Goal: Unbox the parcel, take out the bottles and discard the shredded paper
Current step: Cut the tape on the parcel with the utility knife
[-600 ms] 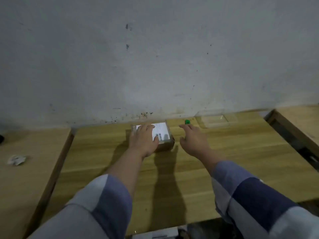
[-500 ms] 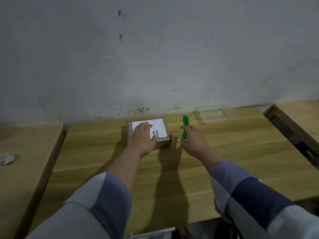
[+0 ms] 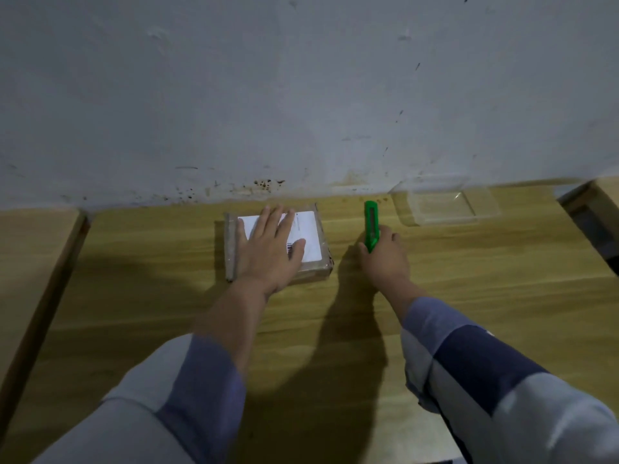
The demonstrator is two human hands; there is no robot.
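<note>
Since the earlier frame my right hand (image 3: pixel 385 254) had closed around the green cutter (image 3: pixel 371 226), its long axis pointing toward the wall. The parcel (image 3: pixel 315 236) lay just left of it on the tabletop (image 3: pixel 485 279), my left hand (image 3: pixel 271 246) spread flat on top.

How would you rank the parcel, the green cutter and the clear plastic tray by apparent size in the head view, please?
1. Parcel, largest.
2. Clear plastic tray, slightly smaller, though farther away, so unsure.
3. Green cutter, plainly smallest.

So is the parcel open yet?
Still shut: the parcel lies flat, taped over, label up, under the left hand.
</note>
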